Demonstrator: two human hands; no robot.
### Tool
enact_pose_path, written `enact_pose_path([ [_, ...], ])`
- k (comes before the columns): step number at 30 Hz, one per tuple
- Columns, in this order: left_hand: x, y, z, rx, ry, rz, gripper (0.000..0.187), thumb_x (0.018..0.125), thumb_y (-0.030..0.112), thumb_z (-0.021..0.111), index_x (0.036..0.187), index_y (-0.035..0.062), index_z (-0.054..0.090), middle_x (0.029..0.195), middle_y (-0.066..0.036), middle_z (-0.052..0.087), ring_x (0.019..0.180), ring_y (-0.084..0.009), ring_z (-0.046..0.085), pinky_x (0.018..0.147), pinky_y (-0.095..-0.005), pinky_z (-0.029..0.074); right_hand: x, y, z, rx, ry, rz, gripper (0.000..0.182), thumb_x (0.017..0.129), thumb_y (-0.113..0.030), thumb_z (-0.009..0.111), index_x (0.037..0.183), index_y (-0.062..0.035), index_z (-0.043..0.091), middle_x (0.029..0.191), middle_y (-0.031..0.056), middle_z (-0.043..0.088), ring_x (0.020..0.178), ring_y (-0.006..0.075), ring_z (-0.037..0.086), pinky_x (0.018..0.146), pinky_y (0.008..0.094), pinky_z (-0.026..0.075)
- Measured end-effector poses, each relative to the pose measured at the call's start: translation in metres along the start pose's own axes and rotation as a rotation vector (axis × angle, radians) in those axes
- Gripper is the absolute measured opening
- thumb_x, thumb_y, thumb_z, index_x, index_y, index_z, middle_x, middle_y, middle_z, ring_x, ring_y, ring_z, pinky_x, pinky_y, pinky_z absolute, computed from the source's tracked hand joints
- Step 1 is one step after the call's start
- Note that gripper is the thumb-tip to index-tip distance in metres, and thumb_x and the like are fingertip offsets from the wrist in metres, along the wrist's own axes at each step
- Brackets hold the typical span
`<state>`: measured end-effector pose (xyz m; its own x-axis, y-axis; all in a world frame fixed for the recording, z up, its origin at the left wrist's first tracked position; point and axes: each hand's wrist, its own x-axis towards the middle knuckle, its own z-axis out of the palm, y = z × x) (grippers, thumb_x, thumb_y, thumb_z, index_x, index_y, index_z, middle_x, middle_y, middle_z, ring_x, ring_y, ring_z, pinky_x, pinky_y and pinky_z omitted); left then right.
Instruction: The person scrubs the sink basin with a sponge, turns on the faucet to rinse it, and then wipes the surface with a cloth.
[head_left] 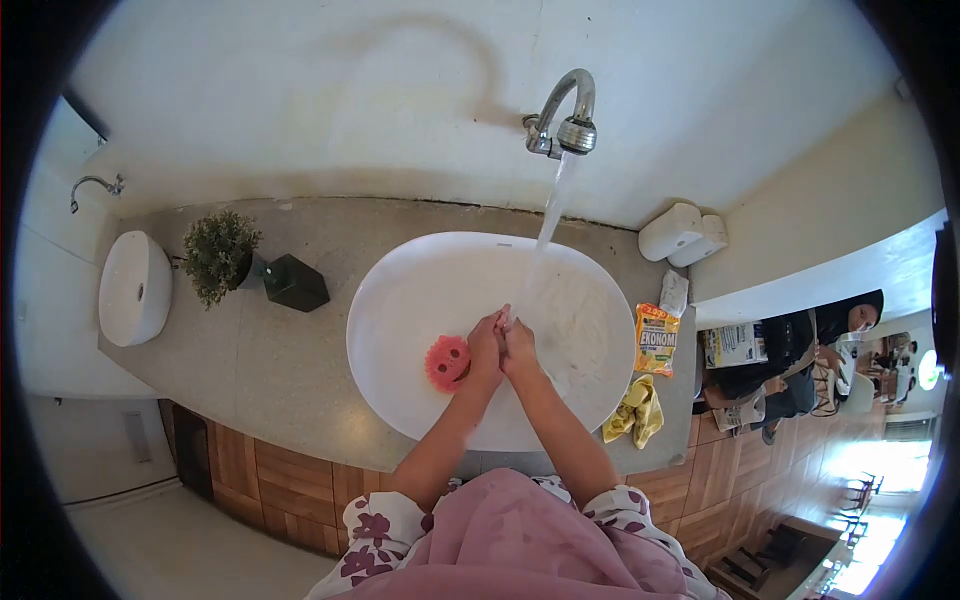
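Note:
Over the white oval basin [400, 290], my left hand [487, 335] and my right hand [519, 342] are pressed together with fingers closed. Whether anything lies between them is hidden. Water [553, 208] runs from the curved metal faucet [572, 100] into the basin, behind and slightly right of my hands. A round pink sponge with holes like a face [446, 362] lies in the basin, just left of my left hand.
Right of the basin are an orange and yellow packet [656, 340], a yellow cloth [636, 410] and white dispensers [672, 232]. On the left stand a dark box [296, 284], a potted plant [220, 255] and a second basin [136, 288]. A person [800, 345] is at far right.

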<state>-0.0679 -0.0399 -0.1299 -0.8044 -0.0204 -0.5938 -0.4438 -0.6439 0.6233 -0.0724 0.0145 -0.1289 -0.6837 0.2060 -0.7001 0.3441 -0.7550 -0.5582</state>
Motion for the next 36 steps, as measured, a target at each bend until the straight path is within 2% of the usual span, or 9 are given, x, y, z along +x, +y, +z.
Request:
enact_pose_path([
  [4, 0.007, -0.004, -0.004, -0.035, -0.009, -0.018, 0.022, 0.092, 0.022, 0.055, 0.097, 0.0029, 0.064, 0.085, -0.004, 0.063, 0.077, -0.0136, 0.060, 0.068, -0.0287, 0.049, 0.004, 0.000, -0.002, 0.018, -0.030, 0.014, 0.021, 0.092, -0.022, 0.060, 0.083, -0.0038, 0.060, 0.075, 0.0041, 0.057, 0.064, 0.0153, 0.055, 0.055, 0.0295, 0.045],
  [7, 0.002, 0.000, 0.001, -0.041, -0.017, -0.003, 0.021, 0.092, 0.021, 0.054, 0.094, 0.0029, 0.064, 0.083, -0.004, 0.062, 0.076, -0.0140, 0.060, 0.068, -0.0290, 0.049, 0.008, 0.002, -0.005, -0.097, -0.047, 0.004, 0.021, 0.092, -0.022, 0.061, 0.083, -0.0032, 0.060, 0.075, 0.0041, 0.057, 0.064, 0.0147, 0.054, 0.056, 0.0288, 0.044],
  [12, 0.020, -0.013, -0.008, -0.026, -0.024, 0.012, 0.021, 0.093, 0.021, 0.053, 0.094, 0.0028, 0.064, 0.083, -0.005, 0.062, 0.075, -0.0148, 0.060, 0.068, -0.0293, 0.049, 0.019, 0.011, -0.008, 0.039, -0.036, -0.020, 0.019, 0.092, -0.019, 0.059, 0.091, -0.0001, 0.063, 0.082, 0.0075, 0.062, 0.071, 0.0176, 0.060, 0.063, 0.0319, 0.049],
  [15, 0.025, -0.012, -0.004, -0.001, 0.053, -0.017, 0.021, 0.092, 0.021, 0.053, 0.094, 0.0034, 0.064, 0.083, -0.004, 0.062, 0.076, -0.0153, 0.061, 0.068, -0.0298, 0.050, 0.017, 0.011, -0.009, -0.005, -0.058, -0.009, 0.021, 0.094, -0.018, 0.055, 0.096, 0.0015, 0.063, 0.087, 0.0092, 0.063, 0.077, 0.0193, 0.062, 0.067, 0.0342, 0.051],
  [18, 0.021, -0.009, 0.001, -0.110, 0.052, -0.029, 0.020, 0.093, 0.021, 0.053, 0.094, 0.0041, 0.064, 0.084, -0.005, 0.062, 0.077, -0.0157, 0.061, 0.067, -0.0304, 0.050, 0.021, 0.012, -0.008, 0.133, -0.048, -0.002, 0.023, 0.096, -0.019, 0.054, 0.098, 0.0019, 0.062, 0.089, 0.0094, 0.063, 0.080, 0.0203, 0.062, 0.070, 0.0347, 0.052],
  [22, 0.024, -0.011, -0.002, -0.089, 0.024, -0.020, 0.022, 0.094, 0.023, 0.052, 0.094, 0.0046, 0.064, 0.083, -0.005, 0.063, 0.076, -0.0161, 0.062, 0.068, -0.0309, 0.051, 0.026, 0.016, -0.010, 0.154, -0.109, 0.002, 0.026, 0.097, -0.022, 0.053, 0.100, 0.0019, 0.062, 0.091, 0.0093, 0.063, 0.082, 0.0203, 0.062, 0.072, 0.0351, 0.052],
  [24, 0.028, -0.014, -0.004, -0.073, 0.019, -0.027, 0.023, 0.094, 0.024, 0.052, 0.095, 0.0044, 0.064, 0.083, -0.005, 0.063, 0.076, -0.0163, 0.062, 0.068, -0.0309, 0.051, 0.023, 0.015, -0.010, 0.130, -0.020, 0.011, 0.026, 0.097, -0.023, 0.053, 0.102, 0.0011, 0.062, 0.091, 0.0089, 0.063, 0.083, 0.0202, 0.062, 0.073, 0.0346, 0.052],
  [31, 0.011, 0.001, 0.010, -0.053, 0.059, -0.043, 0.026, 0.096, 0.027, 0.052, 0.092, 0.0050, 0.064, 0.083, -0.005, 0.064, 0.075, -0.0157, 0.062, 0.067, -0.0308, 0.051, 0.026, 0.016, -0.013, 0.154, -0.093, 0.028, 0.024, 0.099, -0.020, 0.050, 0.106, 0.0001, 0.061, 0.094, 0.0077, 0.063, 0.084, 0.0206, 0.062, 0.076, 0.0343, 0.053],
  [36, 0.017, -0.005, 0.013, -0.013, 0.066, -0.030, 0.029, 0.099, 0.027, 0.049, 0.100, 0.0025, 0.065, 0.089, -0.007, 0.065, 0.082, -0.0163, 0.063, 0.075, -0.0307, 0.051, 0.041, 0.013, -0.019, 0.257, -0.154, 0.021, 0.025, 0.098, -0.018, 0.047, 0.109, 0.0005, 0.061, 0.102, 0.0118, 0.065, 0.096, 0.0239, 0.062, 0.090, 0.0355, 0.049],
])
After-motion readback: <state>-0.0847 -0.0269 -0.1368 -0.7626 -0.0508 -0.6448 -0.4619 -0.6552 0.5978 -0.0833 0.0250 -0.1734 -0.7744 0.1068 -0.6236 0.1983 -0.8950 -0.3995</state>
